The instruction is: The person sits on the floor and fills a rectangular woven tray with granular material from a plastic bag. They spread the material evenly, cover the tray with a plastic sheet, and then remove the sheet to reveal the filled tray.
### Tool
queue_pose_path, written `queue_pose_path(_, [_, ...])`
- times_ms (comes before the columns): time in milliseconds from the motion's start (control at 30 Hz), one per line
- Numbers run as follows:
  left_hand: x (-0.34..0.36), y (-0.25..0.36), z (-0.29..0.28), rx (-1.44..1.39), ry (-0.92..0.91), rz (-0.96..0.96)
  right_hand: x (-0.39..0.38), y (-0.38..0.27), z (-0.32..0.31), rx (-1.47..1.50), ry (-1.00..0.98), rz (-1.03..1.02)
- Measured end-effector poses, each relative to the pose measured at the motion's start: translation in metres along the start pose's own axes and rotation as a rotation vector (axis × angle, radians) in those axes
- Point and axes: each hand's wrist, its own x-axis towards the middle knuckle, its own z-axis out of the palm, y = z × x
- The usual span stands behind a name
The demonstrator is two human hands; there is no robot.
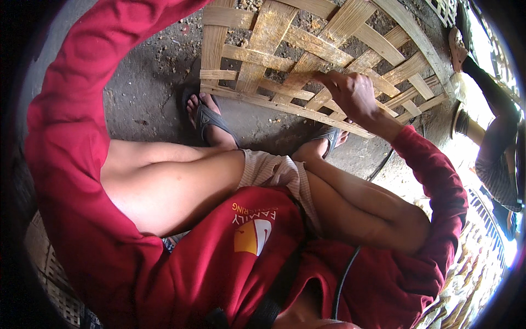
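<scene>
A large woven bamboo panel [323, 52], made of flat, wide strips with open gaps and a curved rim on its right, lies across the top of the view in front of my feet. My right hand [350, 96] is over its near part, fingers bent and drawn together on one of the bamboo strips. The fingertips partly hide the spot where they meet the weave. My left arm [71, 104], in a red sleeve, reaches up past the upper edge, so its hand is out of view.
My sandalled feet [211, 118] stand at the panel's near edge. Brown crumbs litter the dark floor [142, 98]. At the right is another person's arm or leg in dark clothing [496, 123]. A pale heap [466, 279] lies at lower right, a perforated crate [60, 290] at lower left.
</scene>
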Motion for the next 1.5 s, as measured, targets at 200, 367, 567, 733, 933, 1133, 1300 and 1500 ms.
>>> queue_pose_path(200, [-0.001, 0.000, 0.000, 0.072, 0.053, 0.013, 0.002, 0.006, -0.016, 0.038, 0.210, -0.132])
queue_pose_path(367, [0.000, -0.004, -0.002, 0.036, -0.003, -0.006, -0.004, 0.008, -0.036, -0.044, 0.170, -0.264])
queue_pose_path(567, [-0.004, -0.018, 0.008, -0.068, 0.053, 0.091, 0.023, 0.029, -0.089, -0.355, 0.637, -0.248])
queue_pose_path(733, [-0.008, -0.004, -0.010, -0.108, -0.036, -0.017, 0.037, 0.057, -0.133, -0.314, 0.492, -0.128])
queue_pose_path(933, [-0.004, -0.005, -0.019, 0.017, -0.216, -0.020, 0.034, 0.063, -0.154, -0.113, 0.174, -0.214])
queue_pose_path(1133, [-0.014, 0.020, -0.069, 0.066, -0.295, -0.117, 0.033, 0.014, -0.192, -0.295, 0.382, -0.102])
queue_pose_path(1300, [-0.019, 0.025, -0.082, 0.067, -0.392, -0.147, 0.036, 0.009, -0.190, -0.360, 0.436, -0.127])
queue_pose_path(1500, [-0.021, 0.044, -0.077, -0.070, -0.379, -0.221, 0.033, 0.018, -0.182, -0.287, 0.328, -0.094])
